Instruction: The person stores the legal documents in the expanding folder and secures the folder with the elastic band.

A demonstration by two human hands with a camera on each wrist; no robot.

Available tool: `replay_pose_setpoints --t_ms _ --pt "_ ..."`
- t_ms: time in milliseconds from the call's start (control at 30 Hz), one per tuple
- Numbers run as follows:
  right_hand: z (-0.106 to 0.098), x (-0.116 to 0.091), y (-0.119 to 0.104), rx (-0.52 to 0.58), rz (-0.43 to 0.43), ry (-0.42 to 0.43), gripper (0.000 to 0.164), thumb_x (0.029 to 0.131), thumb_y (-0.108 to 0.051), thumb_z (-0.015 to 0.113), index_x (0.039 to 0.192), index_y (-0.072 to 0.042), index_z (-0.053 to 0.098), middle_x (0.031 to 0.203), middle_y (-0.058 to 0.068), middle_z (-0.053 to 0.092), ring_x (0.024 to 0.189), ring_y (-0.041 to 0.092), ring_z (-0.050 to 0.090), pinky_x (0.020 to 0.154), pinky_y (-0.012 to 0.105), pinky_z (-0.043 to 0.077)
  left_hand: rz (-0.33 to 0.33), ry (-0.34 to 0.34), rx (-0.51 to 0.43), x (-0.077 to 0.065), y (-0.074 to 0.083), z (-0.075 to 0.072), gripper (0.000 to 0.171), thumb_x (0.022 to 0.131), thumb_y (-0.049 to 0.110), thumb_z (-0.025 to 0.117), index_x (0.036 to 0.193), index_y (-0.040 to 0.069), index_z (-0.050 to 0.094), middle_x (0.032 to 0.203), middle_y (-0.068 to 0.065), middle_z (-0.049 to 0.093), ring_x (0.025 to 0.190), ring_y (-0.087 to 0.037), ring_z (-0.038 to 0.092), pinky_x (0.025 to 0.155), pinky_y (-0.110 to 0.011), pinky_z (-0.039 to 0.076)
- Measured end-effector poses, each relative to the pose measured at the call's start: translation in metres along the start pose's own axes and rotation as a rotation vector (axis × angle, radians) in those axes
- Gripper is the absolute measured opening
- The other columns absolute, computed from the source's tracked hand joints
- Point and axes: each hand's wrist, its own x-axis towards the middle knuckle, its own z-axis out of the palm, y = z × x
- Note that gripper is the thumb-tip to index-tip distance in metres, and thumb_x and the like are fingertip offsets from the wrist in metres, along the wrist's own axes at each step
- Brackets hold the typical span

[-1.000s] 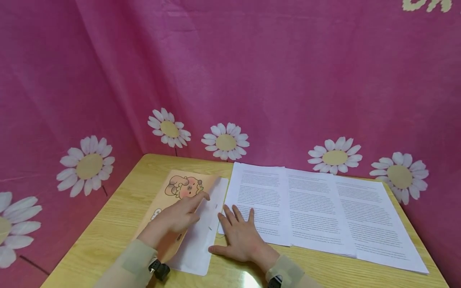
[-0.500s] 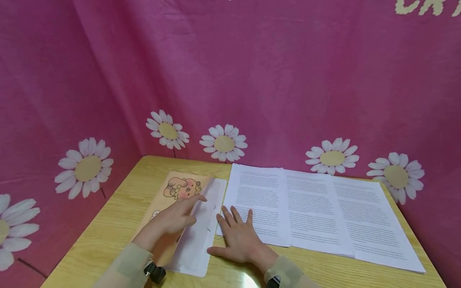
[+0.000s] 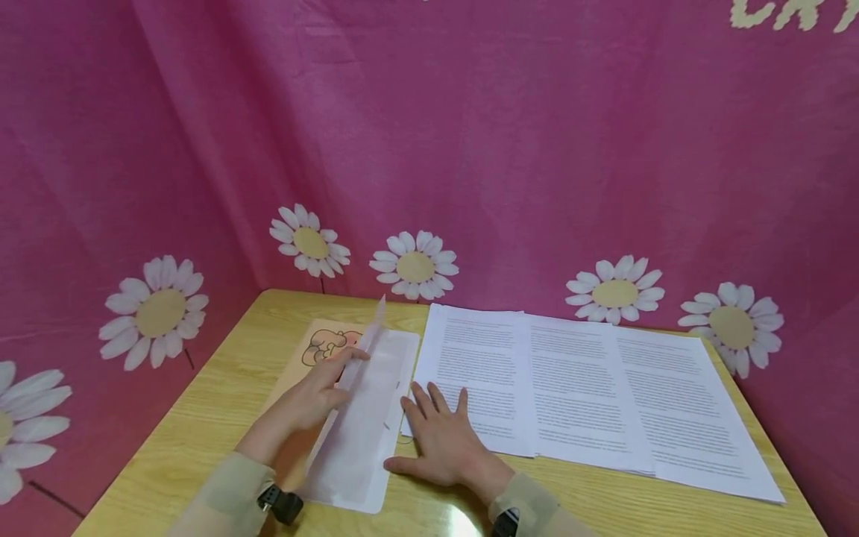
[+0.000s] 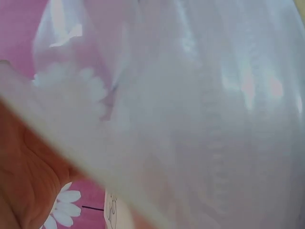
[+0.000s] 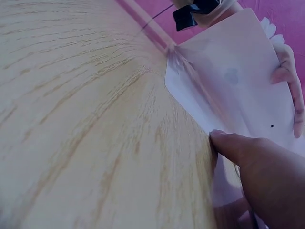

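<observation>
A file folder (image 3: 362, 447) with clear plastic pockets lies on the left of the table, its orange front cover (image 3: 295, 373) printed with a cartoon bear. With my left hand (image 3: 312, 395) I grip the free edge of this cover, which bends upward and shows its pale inner face. Glossy pockets (image 4: 214, 95) fill most of the left wrist view. My right hand (image 3: 443, 444) lies flat with fingers spread, between the folder and the nearest printed sheets (image 3: 476, 365). In the right wrist view its thumb (image 5: 238, 148) rests at the folder's edge.
Two more groups of printed sheets (image 3: 584, 395) overlap in a row to the right, up to the far side of the wooden table (image 3: 168, 462). A pink cloth (image 3: 470, 149) with daisies hangs behind and at the left.
My left hand has drawn leftward and raised the front cover, which now stands nearly upright and uncovers more of the pale inside. My right hand stays in place.
</observation>
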Motion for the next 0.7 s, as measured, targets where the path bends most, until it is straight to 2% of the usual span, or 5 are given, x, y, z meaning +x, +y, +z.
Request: replay_pose_setpoints --t_ms 133,333,467,567,700 --pt "-0.002 -0.001 0.002 0.016 0.001 -0.012 0.11 0.087 -0.091 0.04 0.165 -0.014 0.038 0.172 0.012 0.026 0.155 0.04 0.026 0.108 0.083 0.017 0.047 0.048 -0.045 -0.001 -0.003 -0.004 0.069 0.075 -0.001 0.046 0.143 0.006 0.053 0.142 -0.016 0.058 0.117 -0.032 0.053 0.09 -0.05 0.043" --pt "-0.008 -0.004 0.006 0.062 0.003 -0.032 0.108 0.087 -0.089 0.047 0.164 -0.013 0.04 0.172 0.014 0.025 0.156 0.04 0.023 0.11 0.082 0.016 0.077 0.103 -0.121 -0.003 -0.002 -0.011 0.074 0.071 0.004 0.043 0.144 0.005 0.054 0.145 -0.017 0.053 0.125 -0.035 0.048 0.095 -0.054 0.039" --pt "-0.011 -0.005 0.008 0.088 0.004 -0.051 0.107 0.087 -0.088 0.048 0.164 -0.015 0.04 0.173 0.013 0.024 0.157 0.04 0.021 0.111 0.081 0.014 0.139 0.135 -0.268 -0.005 -0.005 -0.016 0.073 0.07 0.007 0.043 0.142 0.003 0.054 0.143 -0.018 0.049 0.113 -0.041 0.052 0.089 -0.045 0.044" --pt "-0.011 -0.005 0.009 0.086 -0.001 -0.06 0.107 0.087 -0.088 0.048 0.164 -0.015 0.039 0.173 0.013 0.023 0.158 0.039 0.021 0.112 0.081 0.014 0.189 0.141 -0.405 -0.007 -0.008 -0.019 0.071 0.071 0.009 0.044 0.141 -0.005 0.052 0.146 -0.021 0.043 0.106 -0.045 0.053 0.084 -0.038 0.048" --pt "-0.01 -0.006 0.01 0.069 -0.006 -0.064 0.107 0.087 -0.088 0.046 0.165 -0.015 0.038 0.173 0.012 0.022 0.158 0.038 0.021 0.112 0.08 0.014 0.188 0.16 -0.493 -0.009 -0.01 -0.024 0.073 0.07 0.008 0.043 0.14 -0.013 0.047 0.144 -0.025 0.042 0.103 -0.04 0.055 0.081 -0.037 0.049"
